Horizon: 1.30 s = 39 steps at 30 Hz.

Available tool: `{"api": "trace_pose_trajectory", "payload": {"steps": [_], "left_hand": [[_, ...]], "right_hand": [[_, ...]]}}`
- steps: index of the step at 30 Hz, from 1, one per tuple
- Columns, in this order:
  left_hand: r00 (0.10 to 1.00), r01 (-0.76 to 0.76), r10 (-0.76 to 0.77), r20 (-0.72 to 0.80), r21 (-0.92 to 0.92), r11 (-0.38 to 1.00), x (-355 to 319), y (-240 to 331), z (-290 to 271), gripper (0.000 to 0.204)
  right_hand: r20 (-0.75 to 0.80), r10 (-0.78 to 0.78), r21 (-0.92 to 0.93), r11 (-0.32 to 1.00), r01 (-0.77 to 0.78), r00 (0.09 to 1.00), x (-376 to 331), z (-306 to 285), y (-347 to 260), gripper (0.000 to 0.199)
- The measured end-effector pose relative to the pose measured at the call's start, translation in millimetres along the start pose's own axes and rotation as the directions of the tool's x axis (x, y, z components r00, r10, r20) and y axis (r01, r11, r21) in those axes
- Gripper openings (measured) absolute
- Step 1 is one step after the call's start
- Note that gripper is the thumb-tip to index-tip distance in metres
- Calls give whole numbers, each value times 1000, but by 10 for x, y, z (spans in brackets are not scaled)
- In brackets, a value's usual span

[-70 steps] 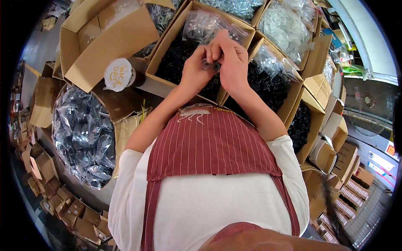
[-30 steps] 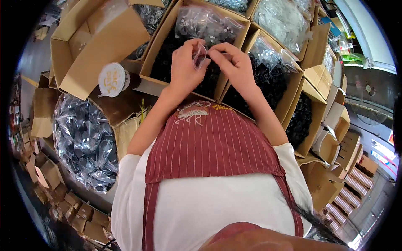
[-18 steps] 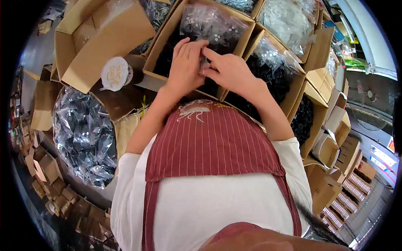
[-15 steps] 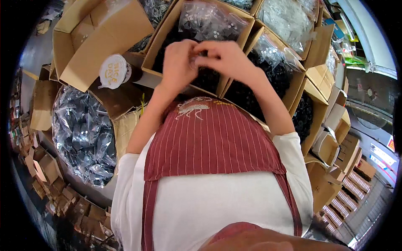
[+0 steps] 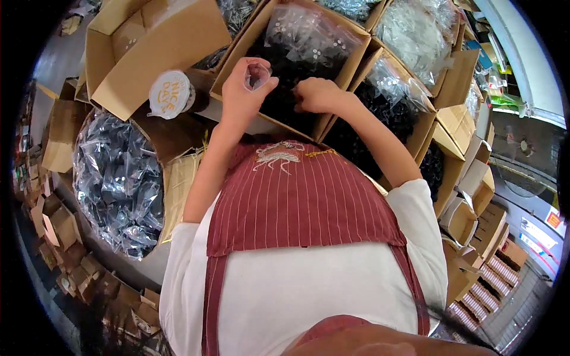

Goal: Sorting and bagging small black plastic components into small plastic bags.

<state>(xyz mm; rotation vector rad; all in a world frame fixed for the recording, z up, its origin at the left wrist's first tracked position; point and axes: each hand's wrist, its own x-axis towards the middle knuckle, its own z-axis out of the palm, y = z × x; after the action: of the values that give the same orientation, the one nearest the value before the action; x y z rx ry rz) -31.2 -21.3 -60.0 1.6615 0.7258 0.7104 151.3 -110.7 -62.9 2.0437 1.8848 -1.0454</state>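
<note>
My left hand (image 5: 240, 98) is curled around a small clear plastic bag (image 5: 257, 76), whose mouth gapes above the fingers. To its right, my right hand (image 5: 320, 95) reaches down into a cardboard box (image 5: 350, 66) of small black parts (image 5: 284, 92). Its fingers are bent together at the parts, and what they grip is hidden. Beyond both hands, in the same box, lies a larger clear zip bag (image 5: 309, 32) with small white round pieces in it.
Right of this box stands another box of black parts (image 5: 350, 133). A round container holds filled clear bags (image 5: 122, 184) at the left. A lidded cup (image 5: 171, 95) stands near my left forearm, beside an open cardboard box (image 5: 160, 59).
My hands were together over the box and have moved apart. The right one has gone down to the black parts, while the left keeps the small bag, now opened.
</note>
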Motion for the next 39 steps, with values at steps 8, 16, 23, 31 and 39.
{"api": "trace_pose_trajectory", "payload": {"steps": [8, 16, 23, 31, 39], "left_hand": [[999, -45, 40, 29, 200, 979, 29, 151, 125, 33], [977, -149, 138, 160, 62, 987, 45, 170, 329, 37], [983, -121, 124, 139, -28, 992, 28, 214, 558, 40], [984, -91, 98, 151, -51, 995, 121, 327, 522, 64], [951, -252, 256, 173, -46, 967, 147, 237, 509, 47]], "right_hand": [[-486, -21, 666, 639, 386, 874, -387, -321, 27, 25], [-461, 102, 882, 161, 443, 881, -672, -574, -285, 29], [-507, 146, 712, -484, 509, 849, -405, -589, -371, 31], [-678, 155, 723, -38, 690, 718, -522, -579, -436, 47], [-794, -16, 596, 172, 784, 607, -578, -582, -392, 53]]}}
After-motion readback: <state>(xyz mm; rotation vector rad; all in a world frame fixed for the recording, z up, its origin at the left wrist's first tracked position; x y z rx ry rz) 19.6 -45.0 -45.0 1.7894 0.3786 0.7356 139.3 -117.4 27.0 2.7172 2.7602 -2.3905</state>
